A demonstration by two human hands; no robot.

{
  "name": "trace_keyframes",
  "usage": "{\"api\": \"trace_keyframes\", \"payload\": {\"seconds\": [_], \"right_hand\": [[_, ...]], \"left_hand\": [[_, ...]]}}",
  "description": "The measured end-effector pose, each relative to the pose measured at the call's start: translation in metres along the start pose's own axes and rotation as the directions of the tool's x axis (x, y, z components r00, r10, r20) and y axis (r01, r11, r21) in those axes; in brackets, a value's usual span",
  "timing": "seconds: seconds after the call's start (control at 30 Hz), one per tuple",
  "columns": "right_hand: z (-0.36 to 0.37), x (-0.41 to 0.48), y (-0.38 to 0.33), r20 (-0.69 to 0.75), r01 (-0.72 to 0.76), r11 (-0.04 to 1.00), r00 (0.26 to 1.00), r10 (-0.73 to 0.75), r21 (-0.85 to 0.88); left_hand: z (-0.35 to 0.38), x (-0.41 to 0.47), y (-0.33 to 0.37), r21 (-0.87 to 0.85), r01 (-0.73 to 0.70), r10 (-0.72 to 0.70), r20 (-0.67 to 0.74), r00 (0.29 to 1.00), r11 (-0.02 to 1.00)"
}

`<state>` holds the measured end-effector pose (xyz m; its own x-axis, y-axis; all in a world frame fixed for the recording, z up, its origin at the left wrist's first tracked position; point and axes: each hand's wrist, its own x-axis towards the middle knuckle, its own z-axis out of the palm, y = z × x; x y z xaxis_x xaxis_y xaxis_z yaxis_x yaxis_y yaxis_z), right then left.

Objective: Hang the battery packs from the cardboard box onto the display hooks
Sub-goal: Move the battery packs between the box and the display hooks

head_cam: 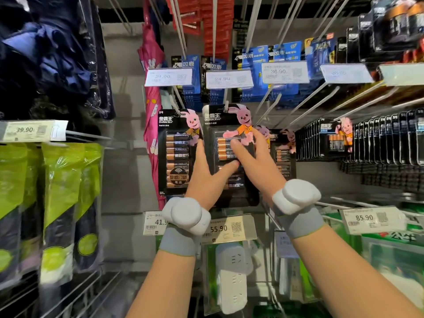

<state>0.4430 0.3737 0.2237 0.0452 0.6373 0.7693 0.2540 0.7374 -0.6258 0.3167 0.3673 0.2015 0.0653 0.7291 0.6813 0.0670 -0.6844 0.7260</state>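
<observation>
Head view, only one I've got. My left hand point(206, 173) is up at the shelf with its thumb laid flat across the front of the battery pack point(221, 125) and its fingers running up the pack's left edge, so it grips it. My right hand point(254, 161) does the same from the other side: thumb on the clear blister over the cells, fingers wrapped round the right edge. Both hands hold this one pack.

The pack is upright and faces me, black card with a pink rabbit. Its top edge is right at the tip of a white display hook point(226, 104). I cannot tell if the hook is fully through the hang hole.

Just left of it, a second pack point(175, 154) hangs on its own hook, close to my left fingers. More black packs point(376, 138) hang in a tight row to the right, and blue packs point(258, 72) fill the row above.

A price label point(226, 228) reading 55.90 sits below the held pack, and a white power strip point(231, 271) hangs under that. Green pouches point(62, 187) hang far left. There are grey wristbands point(181, 239) with white pods on both wrists.
</observation>
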Motion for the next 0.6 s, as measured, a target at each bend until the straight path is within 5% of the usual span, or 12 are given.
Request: {"api": "trace_keyframes", "payload": {"seconds": [0.2, 0.6], "right_hand": [[0.009, 0.001, 0.005, 0.038, -0.030, 0.984, 0.999, 0.024, 0.177], [0.012, 0.005, 0.007, 0.009, -0.029, 0.985, 1.000, 0.028, 0.169]], "left_hand": [[0.001, 0.010, -0.010, -0.010, 0.000, 0.000, -0.023, 1.000, 1.000], [-0.001, 0.021, -0.021, -0.094, 0.000, -0.003, -0.027, 1.000, 0.996]]}}
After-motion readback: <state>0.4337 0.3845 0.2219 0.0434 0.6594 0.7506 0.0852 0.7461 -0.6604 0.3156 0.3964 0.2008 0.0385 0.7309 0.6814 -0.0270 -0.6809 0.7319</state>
